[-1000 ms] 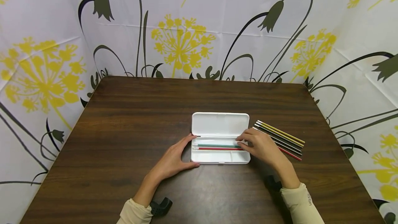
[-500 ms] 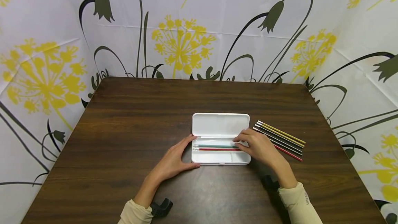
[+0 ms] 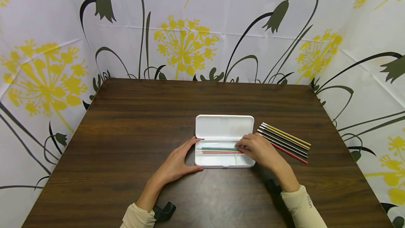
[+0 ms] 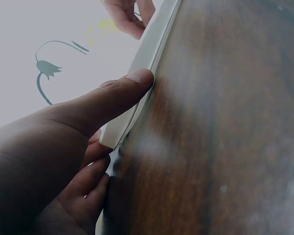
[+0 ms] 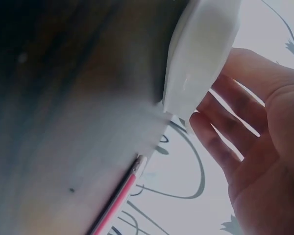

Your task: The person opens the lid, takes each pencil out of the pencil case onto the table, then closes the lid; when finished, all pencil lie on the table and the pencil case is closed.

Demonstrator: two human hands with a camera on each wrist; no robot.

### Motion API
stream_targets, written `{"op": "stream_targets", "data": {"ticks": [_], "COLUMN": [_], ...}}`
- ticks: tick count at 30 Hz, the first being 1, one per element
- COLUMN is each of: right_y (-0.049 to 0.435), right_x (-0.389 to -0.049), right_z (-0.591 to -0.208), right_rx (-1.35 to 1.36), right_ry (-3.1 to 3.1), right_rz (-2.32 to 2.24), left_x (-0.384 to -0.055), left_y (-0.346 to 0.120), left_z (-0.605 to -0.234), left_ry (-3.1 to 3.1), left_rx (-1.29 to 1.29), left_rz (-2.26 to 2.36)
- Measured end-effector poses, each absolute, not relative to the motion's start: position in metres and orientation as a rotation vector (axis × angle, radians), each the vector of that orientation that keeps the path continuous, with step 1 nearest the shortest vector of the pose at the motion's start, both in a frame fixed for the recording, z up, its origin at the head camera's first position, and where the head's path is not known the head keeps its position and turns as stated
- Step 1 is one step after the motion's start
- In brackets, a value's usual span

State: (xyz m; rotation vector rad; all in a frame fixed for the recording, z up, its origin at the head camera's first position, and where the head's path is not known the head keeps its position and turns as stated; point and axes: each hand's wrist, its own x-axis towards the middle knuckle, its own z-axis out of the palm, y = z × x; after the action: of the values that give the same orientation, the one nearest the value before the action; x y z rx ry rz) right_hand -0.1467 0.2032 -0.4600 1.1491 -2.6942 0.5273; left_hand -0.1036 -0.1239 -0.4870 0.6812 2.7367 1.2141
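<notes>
An open white pencil case point(image 3: 218, 161) lies on the table, its lid point(image 3: 224, 126) tipped back. Inside, a green pencil point(image 3: 218, 148) and a red pencil point(image 3: 218, 152) lie lengthwise, with a thin yellowish line between them. My left hand point(image 3: 174, 163) grips the case's left end, thumb on the near edge, fingers at the far side. The left wrist view shows that thumb pressed against the case wall. My right hand point(image 3: 261, 150) reaches in from the right, its thumb and fingers curled together at the green pencil. Its fingertips hide the pencils' right ends.
Right of the case, several pencils lie slanted side by side: a yellow pencil point(image 3: 288, 134), dark ones, and a nearer red pencil point(image 3: 291, 154). They sit close to the right hand. A flowered curtain point(image 3: 190, 27) hangs behind the brown table point(image 3: 142, 115).
My right hand has shifted slightly left inside the case, and its thumb and fingers have drawn closer together. A yellowish line now shows between the green and red pencils. The left hand stays put.
</notes>
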Motion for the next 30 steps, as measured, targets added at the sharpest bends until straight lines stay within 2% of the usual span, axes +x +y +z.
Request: {"op": "stream_targets", "data": {"ticks": [14,30], "right_y": [0.2,0.207], "right_x": [-0.149,-0.144], "right_z": [-0.461,-0.449], "right_rx": [1.192,1.092], "right_ry": [-2.69,-2.702], "right_rz": [0.44,0.489], "left_x": [-0.104,-0.103], "left_y": [-0.124,-0.124], "left_z": [-0.487,-0.486], "left_ry": [2.729,2.74], "left_rx": [0.682,0.671], "left_rz": [1.213,1.204]}}
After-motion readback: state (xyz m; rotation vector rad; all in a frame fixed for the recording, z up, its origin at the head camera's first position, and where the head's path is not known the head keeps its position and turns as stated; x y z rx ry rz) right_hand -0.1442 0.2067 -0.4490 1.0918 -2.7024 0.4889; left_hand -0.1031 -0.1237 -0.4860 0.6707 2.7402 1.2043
